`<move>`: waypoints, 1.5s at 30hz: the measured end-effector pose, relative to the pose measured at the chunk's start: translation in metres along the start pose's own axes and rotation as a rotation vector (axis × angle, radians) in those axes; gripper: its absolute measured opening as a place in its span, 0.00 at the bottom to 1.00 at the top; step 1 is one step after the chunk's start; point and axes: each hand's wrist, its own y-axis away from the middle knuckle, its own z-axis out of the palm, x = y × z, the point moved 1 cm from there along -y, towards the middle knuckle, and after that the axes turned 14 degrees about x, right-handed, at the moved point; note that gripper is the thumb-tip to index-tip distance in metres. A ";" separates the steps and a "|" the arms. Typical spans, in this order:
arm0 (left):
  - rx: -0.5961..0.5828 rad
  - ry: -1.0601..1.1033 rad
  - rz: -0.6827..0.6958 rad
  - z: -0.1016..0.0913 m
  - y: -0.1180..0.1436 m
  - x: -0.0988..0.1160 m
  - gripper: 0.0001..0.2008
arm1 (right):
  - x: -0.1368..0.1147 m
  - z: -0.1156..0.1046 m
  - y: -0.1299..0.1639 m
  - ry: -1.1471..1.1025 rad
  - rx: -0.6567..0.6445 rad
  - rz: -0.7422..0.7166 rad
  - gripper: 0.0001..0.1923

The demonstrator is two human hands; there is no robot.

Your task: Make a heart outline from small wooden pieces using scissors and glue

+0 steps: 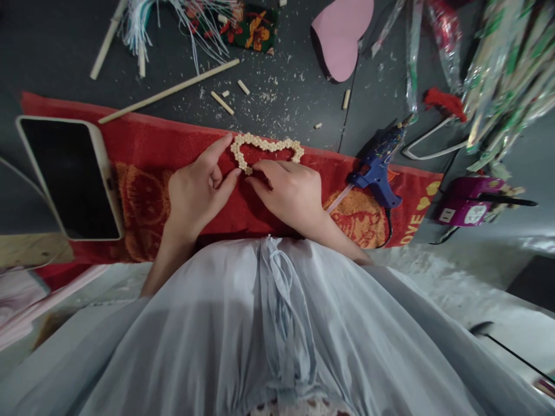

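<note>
A heart-shaped outline [266, 145] built of small cream-coloured pieces lies on a red towel [229, 214]; its lower right part is hidden behind my right hand. My left hand [197, 185] is at its left side, thumb and forefinger spread apart. The forefinger tip meets the upper left curve, and the thumb tip is close to the lower left end. My right hand [290, 188] is closed in a pinch at that lower left end, where a small cluster of cream pieces [248, 170] shows beside the fingertips.
A phone [65, 179] lies at the left, a blue glue gun [377, 164] at the right, near a purple power adapter [470, 202]. Beyond the towel are a thin stick [173, 89], cut stick bits [222, 103], a pink heart [342, 37] and plastic-wrapped sticks [511, 75].
</note>
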 end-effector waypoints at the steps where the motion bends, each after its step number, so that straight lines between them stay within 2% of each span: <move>1: -0.009 0.003 0.000 0.000 0.000 0.000 0.27 | 0.000 0.000 0.000 -0.001 -0.001 -0.003 0.14; 8: -0.018 0.024 -0.050 -0.002 -0.001 0.005 0.26 | -0.001 0.002 -0.002 0.010 0.003 -0.014 0.16; 12: -0.013 0.090 -0.089 0.000 -0.001 0.002 0.26 | -0.002 0.002 -0.002 0.020 0.015 -0.022 0.17; 18: 0.040 0.113 -0.004 0.003 -0.001 -0.003 0.26 | -0.002 0.003 -0.002 0.030 0.022 -0.024 0.17; 27: 0.054 0.150 -0.023 0.004 -0.001 -0.004 0.25 | 0.000 0.002 0.002 0.014 0.052 -0.011 0.17; 39: 0.061 0.146 -0.023 0.005 0.000 -0.005 0.25 | -0.005 0.001 -0.001 0.037 0.013 0.002 0.16; 45: 0.110 0.204 -0.047 0.005 0.005 -0.007 0.22 | -0.001 0.002 0.007 -0.017 0.080 -0.004 0.16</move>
